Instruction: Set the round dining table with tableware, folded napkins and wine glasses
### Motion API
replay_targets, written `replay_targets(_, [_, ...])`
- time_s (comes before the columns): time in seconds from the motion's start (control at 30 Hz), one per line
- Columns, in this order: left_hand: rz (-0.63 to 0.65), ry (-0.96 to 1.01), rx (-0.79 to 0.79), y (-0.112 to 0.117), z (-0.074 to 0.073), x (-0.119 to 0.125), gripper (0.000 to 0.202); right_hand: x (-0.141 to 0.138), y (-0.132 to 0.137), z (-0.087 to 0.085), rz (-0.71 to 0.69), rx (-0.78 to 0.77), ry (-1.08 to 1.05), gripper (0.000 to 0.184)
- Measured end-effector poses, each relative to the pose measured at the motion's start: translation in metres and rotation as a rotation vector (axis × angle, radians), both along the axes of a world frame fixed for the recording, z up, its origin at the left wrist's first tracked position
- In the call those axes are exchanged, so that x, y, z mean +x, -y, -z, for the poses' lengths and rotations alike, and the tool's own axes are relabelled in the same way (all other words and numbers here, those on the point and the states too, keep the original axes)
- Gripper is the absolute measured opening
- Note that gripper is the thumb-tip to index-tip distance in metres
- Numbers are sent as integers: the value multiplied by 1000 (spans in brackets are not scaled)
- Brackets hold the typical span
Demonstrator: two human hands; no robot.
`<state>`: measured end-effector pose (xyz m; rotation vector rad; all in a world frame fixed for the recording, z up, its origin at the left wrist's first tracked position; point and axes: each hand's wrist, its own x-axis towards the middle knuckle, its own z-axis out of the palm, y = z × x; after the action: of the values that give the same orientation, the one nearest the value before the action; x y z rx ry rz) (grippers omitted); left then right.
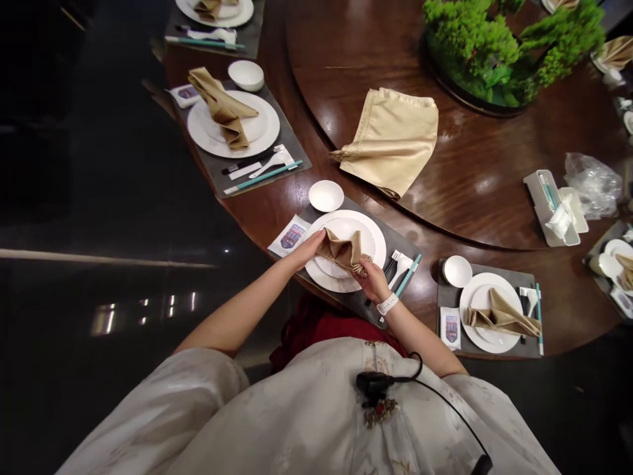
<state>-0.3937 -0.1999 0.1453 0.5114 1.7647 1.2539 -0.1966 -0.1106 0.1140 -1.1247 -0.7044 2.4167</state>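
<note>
A gold cloth napkin point(342, 249), gathered into pleats, is held between my two hands above a stack of white plates point(374, 236). My left hand point(310, 249) grips its left end, fingers partly hidden by the cloth. At the napkin's right end, my right hand point(373, 280) pinches the folds. Behind the plates stands a small white bowl point(326, 196). A printed packet point(291, 235) lies left of them on the grey placemat point(395, 239). To their right are a white spoon point(400, 267) and teal-and-white chopsticks point(409, 274).
A pile of gold napkins point(395, 142) lies on the wooden turntable point(475, 191), near a green plant centrepiece point(494, 59). Set places with folded napkins point(222, 109) flank mine. A grey caddy point(551, 208) and clear plastic bag point(593, 185) sit at right.
</note>
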Motion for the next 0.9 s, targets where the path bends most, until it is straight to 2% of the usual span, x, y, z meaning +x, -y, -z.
replay_targets(0.17, [18,-64,-102,-8,-10,-21,65,3,4,-6,59,-20,32,27])
replay_targets(0.27, [39,-163,-137,-12,-8,-33,59,7,5,-7,70,-35,41,29])
replay_targets(0.4, [29,-296,-169,-15,-2,-45,47,12,3,-3,11,-26,32,30])
replay_targets(0.6, [-52,-386,-146,-14,6,-47,46,17,1,6,0,-50,53,27])
replay_targets(0.7, [-71,-449,-195,-10,7,-45,45,22,1,14,-29,-27,89,28])
replay_targets(0.8, [-65,-605,-269,-8,0,-49,44,34,1,23,-27,10,174,27])
replay_targets(0.9, [-16,-846,-276,-22,-22,-63,43,56,0,27,-4,19,216,27])
